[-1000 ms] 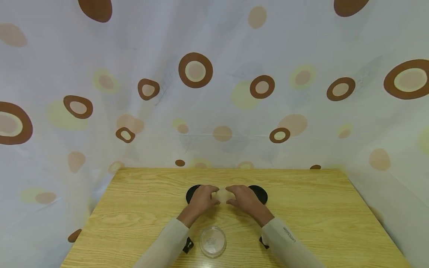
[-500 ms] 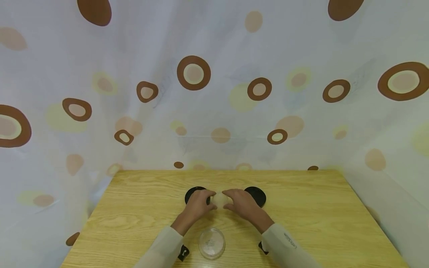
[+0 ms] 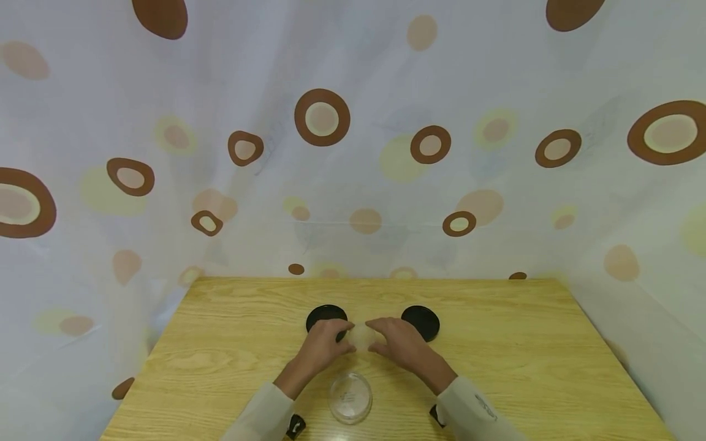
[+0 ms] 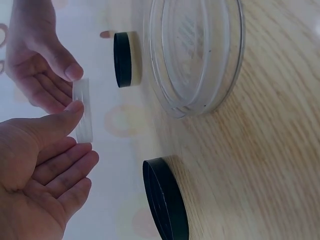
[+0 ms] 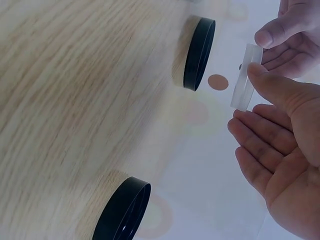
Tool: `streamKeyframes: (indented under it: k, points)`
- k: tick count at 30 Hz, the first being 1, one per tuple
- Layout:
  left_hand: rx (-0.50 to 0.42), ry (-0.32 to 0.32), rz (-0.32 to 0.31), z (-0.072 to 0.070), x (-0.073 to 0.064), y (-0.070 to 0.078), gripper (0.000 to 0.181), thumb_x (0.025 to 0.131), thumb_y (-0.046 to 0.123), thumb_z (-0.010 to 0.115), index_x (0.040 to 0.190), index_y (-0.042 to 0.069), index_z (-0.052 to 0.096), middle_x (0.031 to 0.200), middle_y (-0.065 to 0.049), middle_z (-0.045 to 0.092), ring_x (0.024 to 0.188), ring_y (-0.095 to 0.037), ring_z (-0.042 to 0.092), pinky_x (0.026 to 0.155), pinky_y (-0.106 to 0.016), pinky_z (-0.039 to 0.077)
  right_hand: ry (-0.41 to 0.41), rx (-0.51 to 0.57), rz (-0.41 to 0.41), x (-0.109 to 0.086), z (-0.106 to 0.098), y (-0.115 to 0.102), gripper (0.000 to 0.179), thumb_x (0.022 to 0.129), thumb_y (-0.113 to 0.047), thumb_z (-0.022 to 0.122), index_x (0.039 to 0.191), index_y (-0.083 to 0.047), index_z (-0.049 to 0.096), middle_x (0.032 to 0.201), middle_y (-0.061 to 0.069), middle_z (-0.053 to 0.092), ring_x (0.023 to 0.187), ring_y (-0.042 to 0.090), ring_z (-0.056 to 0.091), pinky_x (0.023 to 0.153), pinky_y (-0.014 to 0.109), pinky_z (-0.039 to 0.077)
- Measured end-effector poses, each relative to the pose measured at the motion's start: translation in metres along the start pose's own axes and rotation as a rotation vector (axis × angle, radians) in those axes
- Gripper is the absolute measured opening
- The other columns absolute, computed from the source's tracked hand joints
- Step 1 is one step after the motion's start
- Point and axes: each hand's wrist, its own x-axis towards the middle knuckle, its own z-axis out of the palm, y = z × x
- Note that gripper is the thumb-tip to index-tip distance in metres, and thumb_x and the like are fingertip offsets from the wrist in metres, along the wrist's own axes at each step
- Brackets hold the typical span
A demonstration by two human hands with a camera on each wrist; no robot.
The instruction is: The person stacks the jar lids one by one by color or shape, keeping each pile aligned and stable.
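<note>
Both hands hold a small translucent shallow round dish [image 3: 361, 337] up in front of the far part of the table. My left hand [image 3: 320, 346] grips its left side between thumb and fingers. The opposite side is held the same way by my right hand [image 3: 407, 344]. From the left wrist the dish [image 4: 85, 117] appears edge-on as a thin pale band, raised off the tabletop. Nearer the person, a clear petri dish [image 3: 350, 398] with faint markings lies flat on the wood. Two shallow black round lids [image 3: 421, 323] lie beyond the hands, one at each side.
The wooden table [image 3: 524, 343] is backed and flanked by a white sheet [image 3: 364, 184] with brown and yellow rounded spots. My left hand partly covers the left black lid [image 3: 325, 313]. Black straps [image 3: 296, 425] sit at the sleeve cuffs.
Both hands have drawn slightly toward the person with the translucent dish between them. More of the black lids shows now. The petri dish and lids have stayed in place.
</note>
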Motion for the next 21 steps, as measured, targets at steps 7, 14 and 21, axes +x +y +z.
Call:
streamKeyframes:
  k: [7,14,21]
  points:
    - [-0.006,0.002,0.021,-0.001,-0.007,0.001,0.041,0.079,0.019,0.077,0.114,0.001,0.067,0.116,-0.012,0.068,0.107,-0.027,0.064,0.086,-0.036,0.056,-0.013,0.0,-0.024,-0.004,-0.001,-0.004,0.049,0.082,-0.028,0.073,0.124,-0.007,0.061,0.122,0.009,0.065,0.111,0.027,0.063,0.09,0.041,0.054]
    - [0.002,-0.004,0.04,-0.003,-0.014,0.0,0.041,0.078,0.021,0.077,0.113,0.001,0.068,0.115,-0.012,0.068,0.108,-0.027,0.065,0.087,-0.036,0.056,-0.049,0.016,-0.033,-0.007,-0.003,-0.009,0.046,0.083,-0.027,0.073,0.123,-0.006,0.062,0.12,0.01,0.066,0.108,0.027,0.063,0.088,0.042,0.054]
    - [0.013,0.019,0.087,-0.004,-0.022,-0.002,0.042,0.075,0.018,0.079,0.111,0.0,0.068,0.113,-0.014,0.069,0.105,-0.029,0.066,0.084,-0.038,0.057,-0.058,0.033,-0.028,-0.009,0.0,-0.012,0.047,0.083,-0.028,0.072,0.124,-0.007,0.062,0.122,0.008,0.066,0.11,0.026,0.063,0.089,0.042,0.054]
